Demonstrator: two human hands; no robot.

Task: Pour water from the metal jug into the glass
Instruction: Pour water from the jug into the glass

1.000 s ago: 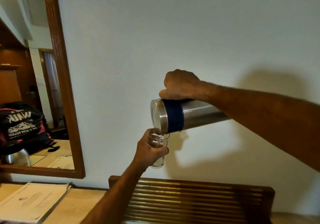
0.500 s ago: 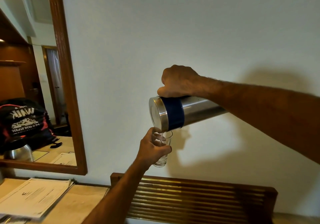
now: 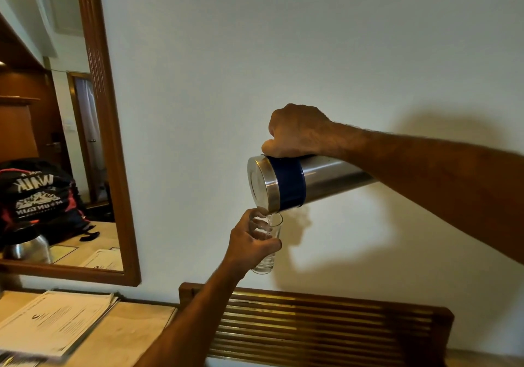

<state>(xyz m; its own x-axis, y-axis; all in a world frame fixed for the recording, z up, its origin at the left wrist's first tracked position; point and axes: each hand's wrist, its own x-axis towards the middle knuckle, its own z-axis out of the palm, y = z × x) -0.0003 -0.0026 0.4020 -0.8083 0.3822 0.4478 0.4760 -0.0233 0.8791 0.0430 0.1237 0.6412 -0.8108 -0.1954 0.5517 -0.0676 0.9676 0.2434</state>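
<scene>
Tipping the jug nearly flat, we clamp its top in our right hand, lid end just above the glass. Our left hand wraps the glass in mid-air before the wall, above a slatted rack; papers lie on the bench, left.

Right hand tips metal jug over glass — left hand holds glass.
</scene>
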